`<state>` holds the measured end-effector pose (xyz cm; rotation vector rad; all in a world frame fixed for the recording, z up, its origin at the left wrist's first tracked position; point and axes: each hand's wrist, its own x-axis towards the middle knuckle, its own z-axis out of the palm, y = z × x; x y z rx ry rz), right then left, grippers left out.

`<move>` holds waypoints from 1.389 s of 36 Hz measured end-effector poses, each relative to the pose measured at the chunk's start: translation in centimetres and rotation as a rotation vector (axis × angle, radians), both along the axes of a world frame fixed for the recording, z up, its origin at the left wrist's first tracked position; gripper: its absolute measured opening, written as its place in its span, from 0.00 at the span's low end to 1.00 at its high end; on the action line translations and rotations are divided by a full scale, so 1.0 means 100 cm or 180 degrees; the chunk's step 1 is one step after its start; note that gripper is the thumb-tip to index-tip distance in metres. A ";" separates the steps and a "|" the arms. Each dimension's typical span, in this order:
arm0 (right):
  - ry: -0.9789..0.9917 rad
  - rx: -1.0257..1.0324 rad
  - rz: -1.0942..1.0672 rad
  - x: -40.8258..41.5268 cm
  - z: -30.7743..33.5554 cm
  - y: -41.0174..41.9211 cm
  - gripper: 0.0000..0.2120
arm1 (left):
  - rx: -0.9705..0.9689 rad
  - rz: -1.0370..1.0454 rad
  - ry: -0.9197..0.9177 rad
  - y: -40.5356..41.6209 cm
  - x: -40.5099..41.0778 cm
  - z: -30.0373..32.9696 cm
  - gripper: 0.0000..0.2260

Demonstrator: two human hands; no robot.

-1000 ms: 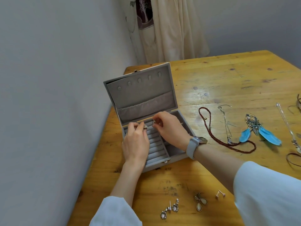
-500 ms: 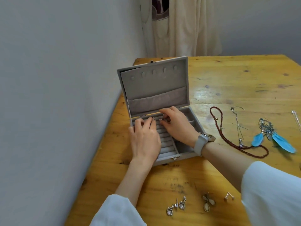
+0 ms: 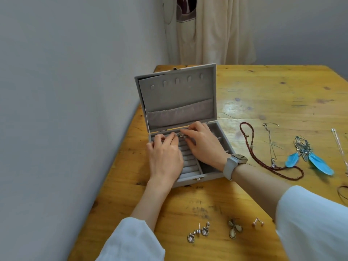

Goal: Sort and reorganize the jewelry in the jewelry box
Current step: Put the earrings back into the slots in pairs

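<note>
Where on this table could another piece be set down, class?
Bare wood lies beyond the red necklace, right of the box lid, and between the box and the near earrings. It is crowded at the right edge around the feather earrings and inside the box, under both hands.

Both forearms reach forward, white sleeves pushed back; left hand [image 3: 165, 157] lies palm down, fingers bent at the tips; right hand [image 3: 204, 146] angles in from the right, fingers curled, fingertips nearly meeting the left's.
</note>
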<state>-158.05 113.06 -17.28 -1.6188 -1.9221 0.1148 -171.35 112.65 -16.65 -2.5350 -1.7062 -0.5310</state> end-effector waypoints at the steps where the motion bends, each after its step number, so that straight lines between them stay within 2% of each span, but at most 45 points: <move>1: 0.0060 -0.0032 -0.0006 0.001 0.001 -0.001 0.17 | 0.0037 -0.0011 -0.0059 0.000 0.000 0.001 0.17; 5: 0.0279 -0.0061 0.0061 0.007 0.009 -0.010 0.19 | 0.0280 0.0023 -0.0466 -0.002 -0.004 0.002 0.14; 11: 0.0710 0.0257 0.0237 0.015 0.032 -0.060 0.11 | 0.0482 -0.0136 -0.1222 -0.041 -0.019 0.014 0.14; 15: 0.0783 0.0108 0.0450 0.019 0.033 -0.108 0.09 | 0.0247 -0.0368 -0.1529 -0.084 -0.032 0.015 0.14; 19: 0.0546 -0.0325 0.0662 0.018 0.023 -0.145 0.10 | -0.0263 -0.0409 -0.1727 -0.122 -0.047 0.005 0.10; 23: 0.0054 -0.0589 0.0821 0.012 0.011 -0.165 0.09 | -0.0636 -0.0332 -0.1644 -0.143 -0.058 -0.012 0.13; 26: -0.0225 -0.0595 0.0850 0.007 0.004 -0.171 0.10 | -0.0640 -0.0333 -0.1451 -0.150 -0.060 -0.020 0.17; 35: -0.0645 -0.0640 0.0774 -0.005 -0.002 -0.172 0.09 | -0.0572 -0.0536 -0.1035 -0.153 -0.059 -0.020 0.17; 39: -0.0625 -0.0668 0.0763 -0.005 -0.001 -0.173 0.09 | -0.0599 -0.0601 -0.0861 -0.152 -0.057 -0.019 0.18; 44: -0.0358 -0.0778 0.0757 -0.001 0.003 -0.171 0.08 | -0.0514 -0.0582 -0.0975 -0.150 -0.050 -0.019 0.06; 50: 0.0136 -0.0978 0.0662 0.003 0.015 -0.169 0.06 | -0.0621 -0.0605 -0.1056 -0.148 -0.048 -0.018 0.02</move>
